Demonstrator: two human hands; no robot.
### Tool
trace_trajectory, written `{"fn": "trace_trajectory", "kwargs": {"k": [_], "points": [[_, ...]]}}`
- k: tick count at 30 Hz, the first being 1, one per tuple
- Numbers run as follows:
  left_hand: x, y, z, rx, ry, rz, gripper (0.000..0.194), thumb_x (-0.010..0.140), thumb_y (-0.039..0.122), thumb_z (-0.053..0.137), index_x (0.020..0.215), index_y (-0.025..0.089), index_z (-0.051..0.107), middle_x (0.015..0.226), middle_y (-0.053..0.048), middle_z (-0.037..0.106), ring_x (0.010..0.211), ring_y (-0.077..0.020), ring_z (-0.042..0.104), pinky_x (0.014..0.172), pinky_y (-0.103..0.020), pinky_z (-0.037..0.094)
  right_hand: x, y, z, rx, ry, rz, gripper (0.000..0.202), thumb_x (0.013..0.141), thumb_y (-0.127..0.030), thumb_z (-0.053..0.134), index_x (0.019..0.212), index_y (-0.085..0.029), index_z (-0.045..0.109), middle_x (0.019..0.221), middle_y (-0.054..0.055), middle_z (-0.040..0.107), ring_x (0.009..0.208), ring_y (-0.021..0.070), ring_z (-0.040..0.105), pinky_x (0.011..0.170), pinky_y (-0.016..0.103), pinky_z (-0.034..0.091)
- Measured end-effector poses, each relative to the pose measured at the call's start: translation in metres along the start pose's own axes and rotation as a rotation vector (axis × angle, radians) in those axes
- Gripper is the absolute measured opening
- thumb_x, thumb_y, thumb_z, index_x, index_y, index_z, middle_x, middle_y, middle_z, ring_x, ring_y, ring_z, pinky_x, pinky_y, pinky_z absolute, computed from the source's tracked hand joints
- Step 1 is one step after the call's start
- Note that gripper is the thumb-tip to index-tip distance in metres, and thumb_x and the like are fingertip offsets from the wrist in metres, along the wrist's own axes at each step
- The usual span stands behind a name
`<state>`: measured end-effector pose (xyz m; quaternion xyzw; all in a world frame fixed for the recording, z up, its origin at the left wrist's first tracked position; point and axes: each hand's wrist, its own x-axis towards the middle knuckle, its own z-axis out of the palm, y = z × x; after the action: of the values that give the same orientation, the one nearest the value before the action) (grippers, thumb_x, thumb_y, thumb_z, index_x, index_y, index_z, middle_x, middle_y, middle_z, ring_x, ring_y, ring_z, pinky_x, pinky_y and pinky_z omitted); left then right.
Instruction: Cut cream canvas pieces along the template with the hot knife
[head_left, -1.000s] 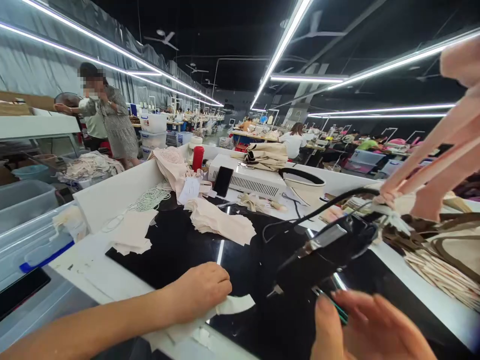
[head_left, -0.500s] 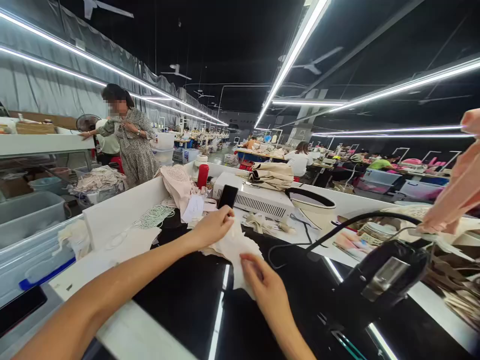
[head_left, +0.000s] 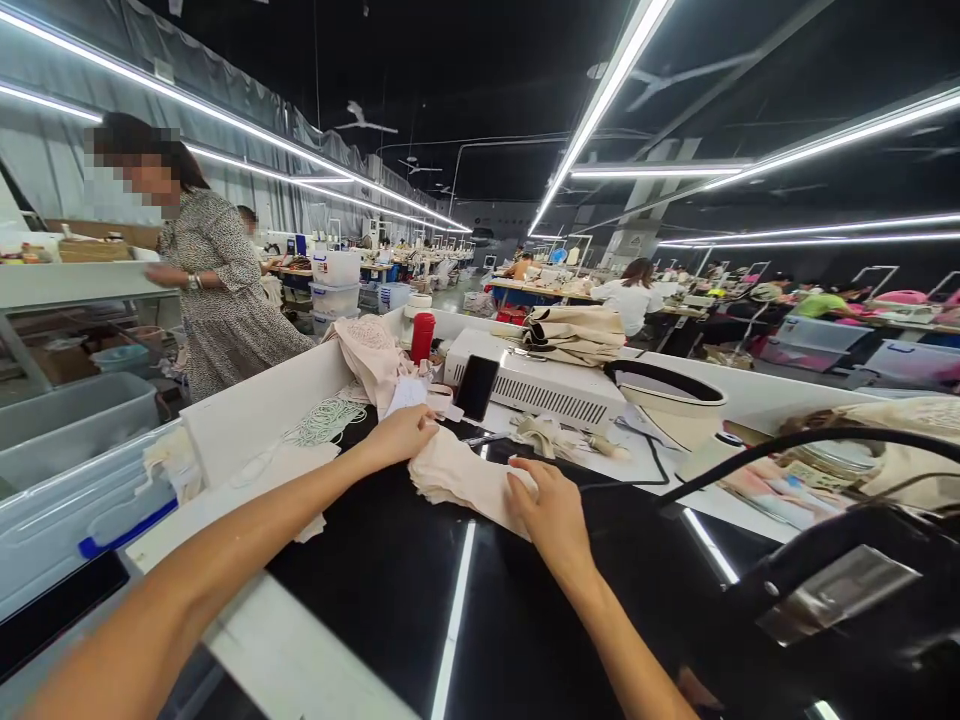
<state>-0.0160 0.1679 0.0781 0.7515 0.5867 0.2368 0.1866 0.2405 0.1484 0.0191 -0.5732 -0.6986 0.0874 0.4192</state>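
Cloth pile [head_left: 469, 478] is lying just nearer the wearer than the phone [head_left: 477, 388], on the black tabletop [head_left: 375, 600]. It's showing pale pinkish-cream, approx. a curved strip, w/ many thin layers fanning unevenly along the ragged near edge; top layer's looking mostly smooth. L hand [head_left: 401, 435] is touching the pile's L end, fingertips close together; can't tell if they're pinching any layers. R hand [head_left: 551, 505] is resting on the R end, thumb & forefinger slightly apart; clamping unclear. Red bottle [head_left: 422, 338] is standing beyond & L of phone.
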Motion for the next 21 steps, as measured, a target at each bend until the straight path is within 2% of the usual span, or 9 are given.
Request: {"fn": "trace_trajectory", "kwargs": {"k": [3,6,8,10,14,17,21], "points": [[-0.015,-0.020,-0.035,0.088,-0.037,-0.071,0.029,0.107,0.039,0.063,0.123,0.015,0.067,0.117,-0.008,0.070,0.099,-0.0213,0.070,0.088,-0.040,0.062,-0.017,-0.019,-0.005,0.047,-0.012,-0.078,0.029,0.093,-0.038,0.057,0.106,-0.021,0.076,0.116,0.013,0.074,0.117,0.0345,0.065,0.110,0.057,0.047],[-0.040,-0.051,-0.071,0.221,-0.080,-0.191,0.027,0.105,0.040,0.066,0.115,0.015,0.069,0.114,-0.007,0.070,0.101,-0.0224,0.070,0.091,-0.042,0.061,-0.037,-0.041,-0.007,0.124,-0.079,-0.154,0.029,0.092,-0.042,0.056,0.103,-0.026,0.078,0.113,0.010,0.076,0.114,0.0320,0.068,0.105,0.052,0.052],[-0.061,-0.073,-0.085,0.301,-0.110,-0.281,0.026,0.103,0.038,0.068,0.115,0.015,0.069,0.115,-0.007,0.070,0.102,-0.0227,0.070,0.091,-0.043,0.060,-0.051,-0.054,-0.006,0.172,-0.134,-0.189,0.026,0.092,-0.042,0.057,0.100,-0.029,0.078,0.110,0.008,0.077,0.110,0.0297,0.072,0.100,0.048,0.056],[-0.081,-0.091,-0.089,0.349,-0.141,-0.345,0.027,0.103,0.038,0.070,0.117,0.015,0.068,0.117,-0.008,0.069,0.103,-0.0227,0.069,0.092,-0.043,0.060,-0.064,-0.063,-0.005,0.211,-0.203,-0.213,0.024,0.093,-0.041,0.057,0.097,-0.030,0.078,0.109,0.008,0.077,0.107,0.0287,0.074,0.096,0.045,0.059],[-0.107,-0.114,-0.076,0.345,-0.170,-0.379,0.028,0.104,0.038,0.068,0.119,0.015,0.068,0.117,-0.008,0.070,0.102,-0.0223,0.070,0.091,-0.042,0.061,-0.084,-0.076,-0.003,0.242,-0.318,-0.248,0.024,0.096,-0.039,0.056,0.098,-0.031,0.078,0.114,0.008,0.076,0.103,0.0271,0.076,0.091,0.041,0.063],[-0.114,-0.122,-0.068,0.309,-0.139,-0.352,0.028,0.105,0.039,0.067,0.119,0.014,0.068,0.116,-0.008,0.070,0.101,-0.0222,0.070,0.090,-0.042,0.061,-0.094,-0.083,-0.006,0.239,-0.377,-0.278,0.023,0.098,-0.037,0.056,0.098,-0.030,0.078,0.111,0.007,0.077,0.096,0.0248,0.077,0.086,0.037,0.064],[-0.117,-0.124,-0.073,0.275,-0.075,-0.295,0.028,0.104,0.040,0.067,0.114,0.014,0.069,0.111,-0.006,0.071,0.098,-0.0215,0.071,0.088,-0.041,0.061,-0.103,-0.093,-0.011,0.251,-0.447,-0.302,0.023,0.098,-0.036,0.056,0.095,-0.029,0.078,0.102,0.006,0.078,0.090,0.0240,0.076,0.082,0.035,0.064]]}}
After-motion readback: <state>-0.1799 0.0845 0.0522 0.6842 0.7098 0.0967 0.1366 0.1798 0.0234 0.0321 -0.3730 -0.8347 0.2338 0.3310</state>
